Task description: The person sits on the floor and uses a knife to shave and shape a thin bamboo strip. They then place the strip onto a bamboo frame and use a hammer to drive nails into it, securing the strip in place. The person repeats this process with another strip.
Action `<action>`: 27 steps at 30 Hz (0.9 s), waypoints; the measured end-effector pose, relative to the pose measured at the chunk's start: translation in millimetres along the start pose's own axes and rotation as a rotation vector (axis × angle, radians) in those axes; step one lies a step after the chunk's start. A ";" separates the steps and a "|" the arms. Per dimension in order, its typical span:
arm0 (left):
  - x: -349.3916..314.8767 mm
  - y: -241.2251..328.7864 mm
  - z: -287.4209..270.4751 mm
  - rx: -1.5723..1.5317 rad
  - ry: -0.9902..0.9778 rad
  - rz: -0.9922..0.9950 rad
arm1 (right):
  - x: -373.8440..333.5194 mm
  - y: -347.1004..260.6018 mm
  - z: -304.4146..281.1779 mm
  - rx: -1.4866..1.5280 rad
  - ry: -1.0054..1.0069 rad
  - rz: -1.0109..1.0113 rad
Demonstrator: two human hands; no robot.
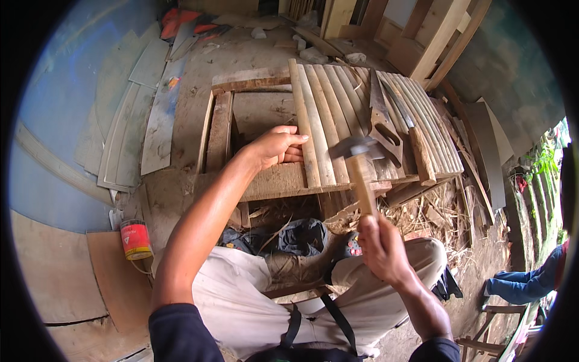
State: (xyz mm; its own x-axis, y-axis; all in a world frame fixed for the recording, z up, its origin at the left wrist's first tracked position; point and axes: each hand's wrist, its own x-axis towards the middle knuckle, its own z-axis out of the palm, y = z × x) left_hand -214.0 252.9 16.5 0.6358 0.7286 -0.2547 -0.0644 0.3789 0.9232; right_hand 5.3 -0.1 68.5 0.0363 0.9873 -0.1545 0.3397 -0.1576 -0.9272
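My right hand [385,248] is wrapped round the wooden handle of a hammer [362,184]. The hammer's head is blurred and hangs above the row of slats. Under my left hand [280,148] runs the thick front beam [271,184] of a low wooden frame. The thumb presses on the leftmost round slat [300,99], with the fingers curled beside and partly below it. Several slats lie side by side over the frame's right part. On them rest a handsaw [386,134] with a dark wooden handle and a long blade with a thick wooden handle [421,155].
A red and yellow can [136,239] stands at the left beside flat boards [120,145]. Shavings [422,214] litter the ground under the frame. Timber [443,42] leans at the back right. Another person's blue-clad leg [522,283] shows at the right, near a wooden stool [503,320].
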 end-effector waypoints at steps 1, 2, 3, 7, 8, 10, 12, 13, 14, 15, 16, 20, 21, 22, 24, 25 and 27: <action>0.0 -0.2 0.4 -0.003 -0.005 0.013 | 0.1 0.4 -1.1 0.156 0.043 -0.081; 0.0 -0.6 0.6 -0.013 -0.003 0.001 | -0.3 0.4 -3.2 0.289 0.035 -0.218; 0.2 -0.6 0.4 -0.020 0.002 0.000 | -0.4 1.3 -2.9 0.164 0.031 -0.271; 2.6 -0.8 -1.9 0.018 0.004 -0.009 | -0.1 4.7 0.6 -0.337 -0.167 -0.101; 2.7 -0.8 -2.2 0.019 -0.010 -0.022 | -0.6 5.6 1.6 -0.171 -0.116 -0.100; 1.4 -0.6 -1.1 0.001 -0.004 0.001 | -0.7 7.3 4.5 0.181 -0.021 -0.138; -0.6 0.5 1.5 0.014 0.020 -0.017 | 0.4 8.1 5.2 0.183 0.026 -0.351; -1.8 0.3 4.4 0.050 0.070 0.003 | 1.2 8.5 4.8 0.043 0.049 -0.339; -2.5 3.3 4.3 0.099 0.070 -0.006 | 2.8 8.6 3.8 -0.094 0.010 -0.349; -3.4 5.1 5.3 0.143 0.068 -0.017 | 3.1 9.1 3.0 -0.262 -0.096 -0.168; -4.0 7.9 6.0 0.177 0.056 -0.030 | 4.8 8.6 0.9 -0.208 -0.109 -0.103; -13.0 28.0 -6.3 0.403 0.064 -0.102 | 6.6 4.6 -0.1 0.005 -0.038 -0.218; -15.5 32.2 -9.3 0.487 0.124 -0.075 | 7.0 3.5 0.6 -0.041 0.000 -0.279; -18.5 36.0 -13.4 0.529 0.137 -0.062 | 7.8 2.0 1.9 -0.089 -0.025 -0.349; -24.2 39.5 -19.6 0.606 0.167 -0.049 | 8.9 -0.7 2.3 -0.169 -0.049 -0.135; -24.9 41.2 -22.0 0.597 0.163 -0.066 | 8.5 -2.0 3.2 -0.112 -0.082 -0.068; -26.5 43.0 -25.5 0.613 0.157 -0.046 | 8.6 -3.3 3.9 0.075 -0.027 -0.008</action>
State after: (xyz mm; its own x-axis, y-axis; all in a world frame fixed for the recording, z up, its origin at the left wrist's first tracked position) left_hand -253.3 264.5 55.6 0.5042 0.8118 -0.2946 0.4422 0.0503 0.8955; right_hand 0.8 8.8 69.0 0.0081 0.9879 -0.1547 0.2686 -0.1512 -0.9513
